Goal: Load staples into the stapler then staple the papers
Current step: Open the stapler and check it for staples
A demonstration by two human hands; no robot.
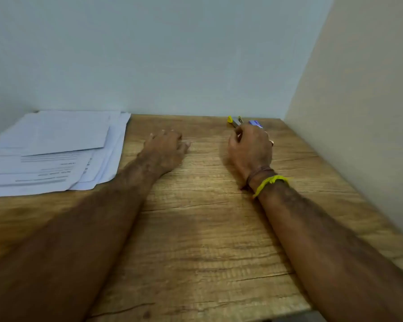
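Wooden desk (196, 228) in pale-walled corner, papers (56, 147) left, right hand (249, 149) grip curled at stapler (234, 120), left hand (165, 147) spread

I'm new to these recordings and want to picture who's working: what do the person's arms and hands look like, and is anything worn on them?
Both forearms are bare, with no sleeves in view. The left hand wears nothing visible. The right hand has what looks like a ring on one finger. On the right wrist sit a brownish thread band and a bright yellow knotted thread.

Wooden table (207, 240) fills the lower frame; loose papers (51, 152) at left, yellow stapler (233, 120) and blue box (255, 123) upper right.
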